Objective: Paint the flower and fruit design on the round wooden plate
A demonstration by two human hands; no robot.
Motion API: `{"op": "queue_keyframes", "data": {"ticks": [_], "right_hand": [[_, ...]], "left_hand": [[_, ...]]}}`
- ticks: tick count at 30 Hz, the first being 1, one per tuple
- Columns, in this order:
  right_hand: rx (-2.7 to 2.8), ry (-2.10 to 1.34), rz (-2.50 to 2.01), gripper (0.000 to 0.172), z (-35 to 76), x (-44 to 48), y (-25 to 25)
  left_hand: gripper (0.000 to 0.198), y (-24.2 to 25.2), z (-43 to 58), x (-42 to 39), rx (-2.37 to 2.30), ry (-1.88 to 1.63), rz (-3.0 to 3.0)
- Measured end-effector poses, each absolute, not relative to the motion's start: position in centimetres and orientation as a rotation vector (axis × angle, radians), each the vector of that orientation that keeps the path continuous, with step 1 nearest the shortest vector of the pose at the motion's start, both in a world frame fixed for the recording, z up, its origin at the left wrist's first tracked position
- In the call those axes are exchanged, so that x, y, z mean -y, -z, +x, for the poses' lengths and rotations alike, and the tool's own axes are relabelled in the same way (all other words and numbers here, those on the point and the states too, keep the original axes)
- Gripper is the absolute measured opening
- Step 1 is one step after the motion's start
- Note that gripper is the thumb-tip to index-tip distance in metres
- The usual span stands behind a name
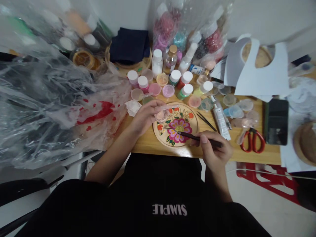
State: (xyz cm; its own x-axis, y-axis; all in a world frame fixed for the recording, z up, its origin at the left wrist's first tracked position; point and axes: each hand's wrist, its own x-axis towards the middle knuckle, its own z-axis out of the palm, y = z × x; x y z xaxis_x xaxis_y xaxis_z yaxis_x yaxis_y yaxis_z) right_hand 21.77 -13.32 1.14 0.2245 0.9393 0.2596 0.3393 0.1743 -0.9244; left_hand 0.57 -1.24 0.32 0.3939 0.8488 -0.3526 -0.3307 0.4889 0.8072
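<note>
The left hand (145,116) pinches the small cup (160,116) and the right hand (215,148) grips the dark tool (189,135), so keeping both steady above the flowered disc (159,137) seems wise.

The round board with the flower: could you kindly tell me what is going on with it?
A person's left hand holds a small clear cup over the left part of the round board. The right hand holds a thin dark tool, its tip near the left edge of the pink and purple flower; whether it touches is unclear. Tweezers lie on the right.
</note>
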Motion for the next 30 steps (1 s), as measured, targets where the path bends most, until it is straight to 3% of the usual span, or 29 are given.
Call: {"op": "queue_keyframes", "data": {"ticks": [30], "right_hand": [[1.314,-0.641,-1.38,0.011,21.58,13.33,-1.22]], "left_hand": [[0.029,-0.37,0.65,1.05,-0.738,-0.843,0.695]]}}
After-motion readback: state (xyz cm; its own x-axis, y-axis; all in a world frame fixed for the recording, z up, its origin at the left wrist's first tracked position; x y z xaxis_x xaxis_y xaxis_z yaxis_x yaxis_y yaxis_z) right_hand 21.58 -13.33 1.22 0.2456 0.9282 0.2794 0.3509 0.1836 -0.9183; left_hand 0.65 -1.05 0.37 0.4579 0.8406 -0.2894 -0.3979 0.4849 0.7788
